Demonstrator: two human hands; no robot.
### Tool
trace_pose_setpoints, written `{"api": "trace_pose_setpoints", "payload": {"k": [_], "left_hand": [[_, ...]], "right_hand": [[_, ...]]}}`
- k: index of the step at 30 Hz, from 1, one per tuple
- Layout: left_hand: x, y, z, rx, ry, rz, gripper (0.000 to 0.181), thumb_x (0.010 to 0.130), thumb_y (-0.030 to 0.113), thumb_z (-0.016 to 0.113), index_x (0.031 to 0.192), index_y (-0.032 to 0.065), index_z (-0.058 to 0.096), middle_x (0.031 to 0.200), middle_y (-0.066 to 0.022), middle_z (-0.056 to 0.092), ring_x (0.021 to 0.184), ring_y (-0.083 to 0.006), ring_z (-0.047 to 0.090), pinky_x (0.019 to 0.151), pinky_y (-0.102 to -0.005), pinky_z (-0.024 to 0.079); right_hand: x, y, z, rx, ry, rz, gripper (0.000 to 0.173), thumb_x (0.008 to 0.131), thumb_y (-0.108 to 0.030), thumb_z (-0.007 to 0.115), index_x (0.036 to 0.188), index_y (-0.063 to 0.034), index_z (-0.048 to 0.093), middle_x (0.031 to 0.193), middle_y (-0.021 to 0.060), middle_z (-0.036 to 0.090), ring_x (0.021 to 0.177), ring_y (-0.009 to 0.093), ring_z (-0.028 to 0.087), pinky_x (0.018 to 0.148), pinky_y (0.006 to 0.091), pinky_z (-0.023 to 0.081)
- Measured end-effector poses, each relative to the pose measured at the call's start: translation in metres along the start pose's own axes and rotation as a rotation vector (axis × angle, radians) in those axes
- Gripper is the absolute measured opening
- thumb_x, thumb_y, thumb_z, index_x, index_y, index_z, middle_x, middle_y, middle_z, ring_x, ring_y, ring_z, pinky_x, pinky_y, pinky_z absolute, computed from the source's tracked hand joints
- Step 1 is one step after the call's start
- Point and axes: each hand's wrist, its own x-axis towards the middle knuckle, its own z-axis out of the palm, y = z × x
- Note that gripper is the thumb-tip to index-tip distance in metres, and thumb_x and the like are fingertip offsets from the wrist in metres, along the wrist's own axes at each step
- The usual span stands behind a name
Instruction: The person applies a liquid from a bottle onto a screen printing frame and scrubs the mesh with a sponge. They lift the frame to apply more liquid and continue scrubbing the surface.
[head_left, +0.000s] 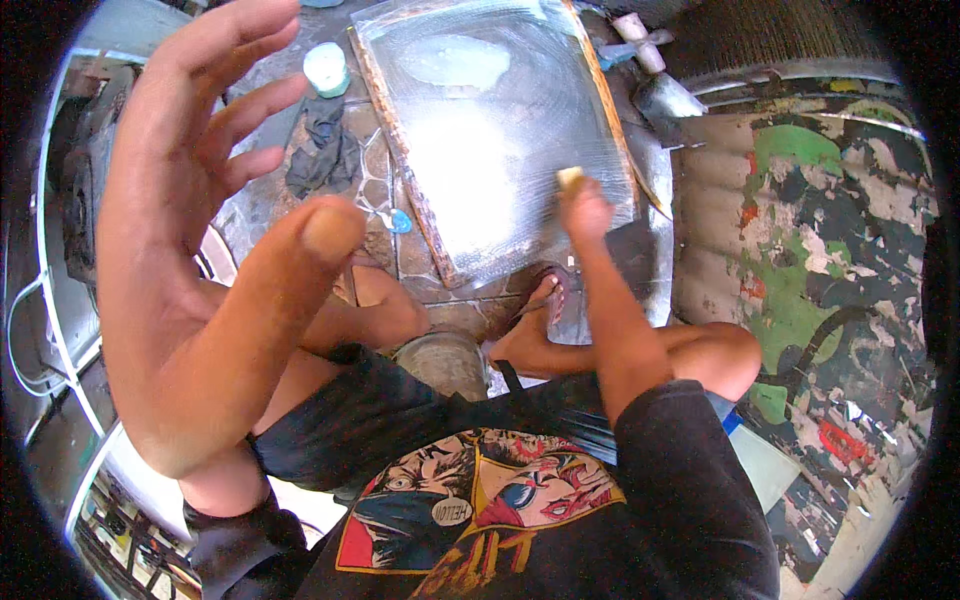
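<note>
My right hand (587, 208) grips a small yellowish sponge (569, 177) against the lower right of a wood-framed screen panel (540, 97), which looks like a printing screen. The hand is slightly blurred. Pale, wet streaks cover the panel, and a whitish puddle (454, 61) spreads over its upper part. Strong glare hides the detail in the panel's middle. Close to the camera, my left hand (187, 225) is raised with its fingers apart and nothing in it. It covers much of the view's left side.
Left of the panel are a white tub (327, 70), a dark crumpled cloth (324, 150) and a small blue item (400, 221) on the stone-patterned floor. Paint-flaked corrugated sheet (795, 225) borders the right. My sandalled foot (551, 292) is just below the panel. White pieces (634, 34) lie upper right.
</note>
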Motion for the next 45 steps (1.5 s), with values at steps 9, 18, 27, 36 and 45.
{"api": "trace_pose_setpoints", "payload": {"k": [9,18,27,36,45], "left_hand": [[-0.002,-0.007,-0.013,-0.026,0.008,0.021,0.087,0.079,0.052,0.067,0.142,0.0005,0.037,0.141,-0.0189,0.044,0.125,-0.0299,0.049,0.098,-0.0355,0.036],[-0.005,-0.023,-0.019,-0.046,0.002,0.056,0.088,0.079,0.051,0.066,0.142,-0.001,0.035,0.142,-0.0195,0.042,0.125,-0.0299,0.047,0.099,-0.0356,0.035],[-0.026,-0.054,-0.044,0.011,0.045,-0.062,0.086,0.079,0.048,0.067,0.142,-0.001,0.034,0.142,-0.0197,0.042,0.125,-0.0299,0.047,0.1,-0.0362,0.035],[-0.038,-0.07,-0.038,-0.013,0.071,-0.081,0.085,0.079,0.046,0.067,0.142,-0.0011,0.034,0.141,-0.02,0.042,0.125,-0.0298,0.046,0.1,-0.0368,0.034],[-0.044,-0.071,-0.044,-0.04,0.095,-0.071,0.084,0.08,0.044,0.067,0.142,-0.0011,0.034,0.141,-0.0202,0.042,0.125,-0.0298,0.046,0.101,-0.0373,0.034]], "right_hand": [[-0.071,-0.134,-0.039,0.456,-0.07,-0.2,0.038,0.076,-0.03,0.071,0.102,-0.0064,0.058,0.093,0.0122,0.062,0.086,0.03,0.063,0.079,0.046,0.044],[-0.057,-0.087,-0.051,0.302,-0.204,-0.644,0.038,0.079,-0.021,0.066,0.114,-0.0103,0.057,0.107,0.0063,0.063,0.102,0.025,0.059,0.093,0.0449,0.038],[0.017,-0.176,-0.046,0.301,-0.183,-0.7,0.031,0.083,-0.023,0.063,0.111,-0.0118,0.059,0.101,0.0081,0.064,0.096,0.027,0.061,0.087,0.0475,0.039],[-0.045,-0.134,-0.057,0.285,-0.174,-0.673,0.035,0.078,-0.03,0.069,0.104,-0.0091,0.059,0.097,0.0099,0.064,0.089,0.026,0.062,0.081,0.0449,0.041],[0.053,-0.196,-0.05,0.239,-0.005,-0.516,0.029,0.079,-0.034,0.067,0.096,-0.0106,0.062,0.092,0.0106,0.065,0.084,0.03,0.065,0.076,0.0471,0.042]]}}
